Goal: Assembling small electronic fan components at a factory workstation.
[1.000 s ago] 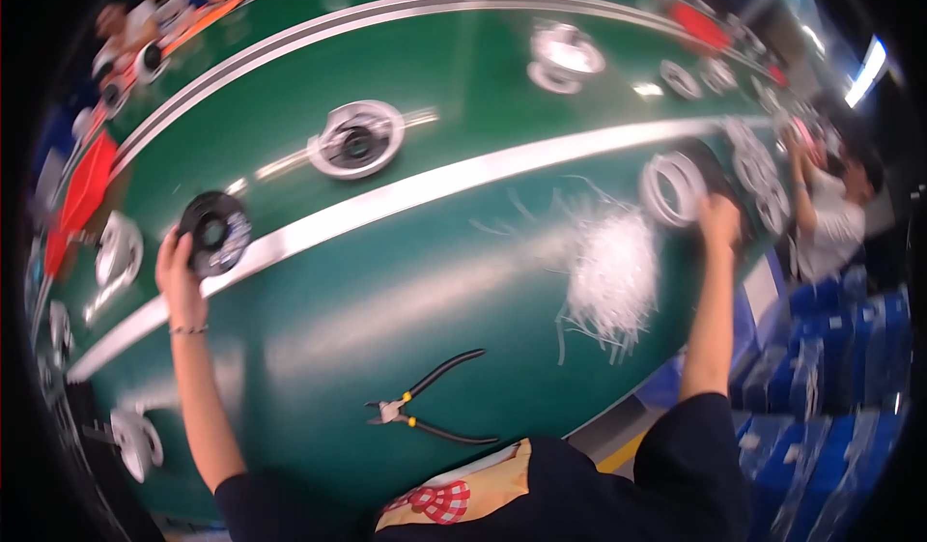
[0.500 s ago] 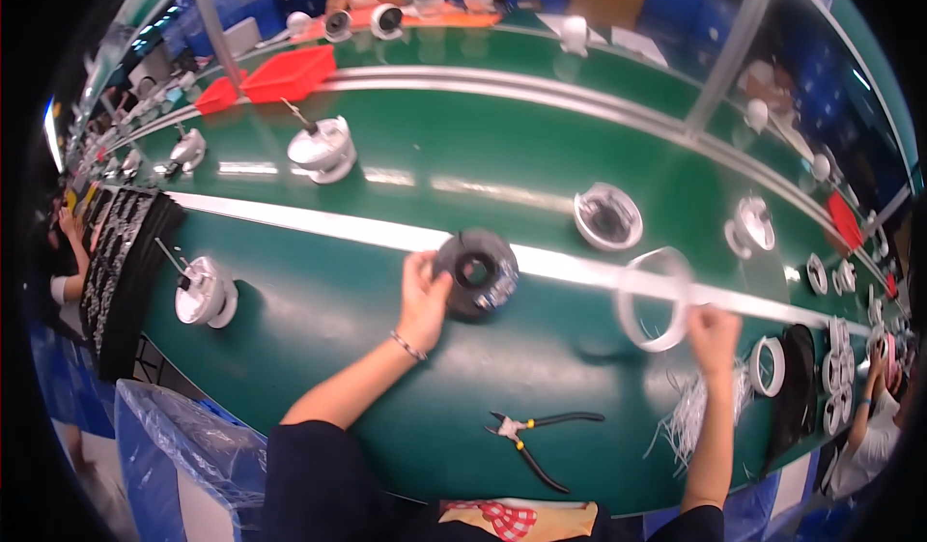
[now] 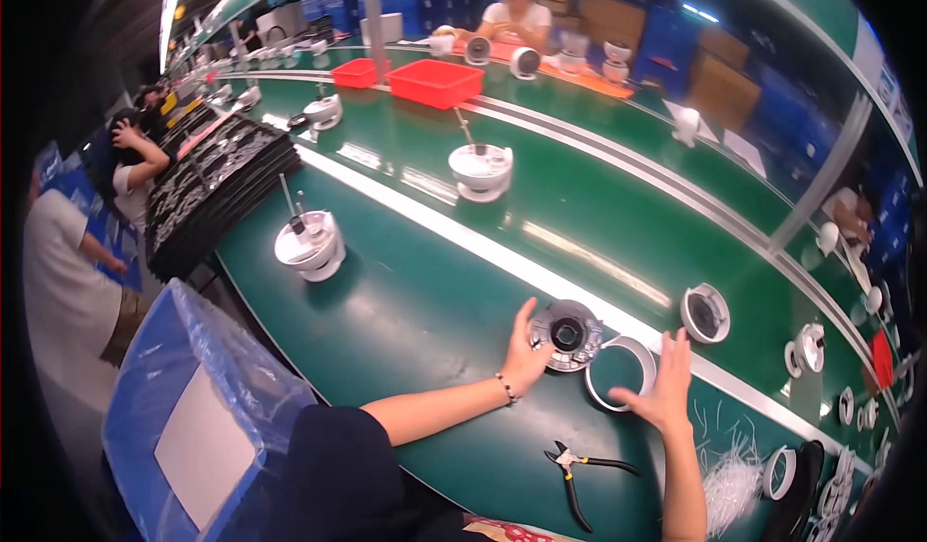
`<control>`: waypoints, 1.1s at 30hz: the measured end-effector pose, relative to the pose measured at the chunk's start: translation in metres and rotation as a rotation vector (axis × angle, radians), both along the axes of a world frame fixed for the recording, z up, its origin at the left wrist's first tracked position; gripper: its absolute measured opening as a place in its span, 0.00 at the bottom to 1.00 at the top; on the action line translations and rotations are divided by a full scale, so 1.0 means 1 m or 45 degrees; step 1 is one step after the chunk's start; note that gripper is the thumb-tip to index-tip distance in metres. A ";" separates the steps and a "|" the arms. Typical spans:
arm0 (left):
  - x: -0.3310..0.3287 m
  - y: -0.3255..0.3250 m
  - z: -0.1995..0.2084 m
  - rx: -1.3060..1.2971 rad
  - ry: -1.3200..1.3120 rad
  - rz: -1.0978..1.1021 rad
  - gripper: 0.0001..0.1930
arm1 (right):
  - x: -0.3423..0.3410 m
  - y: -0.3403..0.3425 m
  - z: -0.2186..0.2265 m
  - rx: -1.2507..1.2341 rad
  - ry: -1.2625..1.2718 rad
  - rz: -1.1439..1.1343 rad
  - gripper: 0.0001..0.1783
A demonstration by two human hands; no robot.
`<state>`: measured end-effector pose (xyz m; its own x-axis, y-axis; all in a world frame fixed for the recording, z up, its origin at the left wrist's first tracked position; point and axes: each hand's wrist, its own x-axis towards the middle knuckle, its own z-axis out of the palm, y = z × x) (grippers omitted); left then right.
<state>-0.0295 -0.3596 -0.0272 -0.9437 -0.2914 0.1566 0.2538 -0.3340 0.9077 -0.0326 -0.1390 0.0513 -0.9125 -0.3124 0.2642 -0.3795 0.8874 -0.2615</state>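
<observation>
My left hand (image 3: pixel 526 358) grips the edge of a dark grey round part with a black lens-like centre (image 3: pixel 564 335), thumb in front. Beside it, almost touching, is a plain white ring (image 3: pixel 591 384). My right hand (image 3: pixel 664 385) has its thumb over the ring's near right rim and its fingers stretched up along the outer side. Diagonal cutters with black handles (image 3: pixel 570 460) lie spread on the green bench below both hands. Nearer my right forearm rests a pile of thin white strips (image 3: pixel 732 492), with another white ring (image 3: pixel 778 472) next to it.
White camera housings stand on the bench, one with upright screws or rods (image 3: pixel 311 247) at left, another (image 3: pixel 481 170) beyond the white line. A white bowl-shaped cover (image 3: pixel 706 313) lies to the right. Red trays (image 3: pixel 435 83) and stacked black trays (image 3: pixel 217 185) stand farther off. Other people sit nearby.
The view has swung left, so the bench appears shifted right. My hands have come together, bringing the white ring beside the dark round part. My right fingers have spread from a closed grip.
</observation>
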 end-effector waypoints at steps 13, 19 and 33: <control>0.006 -0.001 0.010 0.090 -0.039 0.107 0.36 | -0.020 -0.024 -0.014 -0.005 -0.393 0.224 0.70; 0.002 -0.002 0.011 0.055 -0.026 0.129 0.35 | -0.041 -0.028 -0.016 -0.116 -0.351 0.281 0.66; 0.001 0.011 0.004 -0.076 0.028 -0.049 0.37 | -0.030 -0.041 -0.047 -1.775 -0.811 -0.036 0.43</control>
<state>-0.0287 -0.3486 -0.0237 -0.9501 -0.2444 0.1938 0.2621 -0.2892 0.9207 -0.0626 -0.1796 0.0048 -0.9854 -0.1367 -0.1018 0.1268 -0.1896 -0.9736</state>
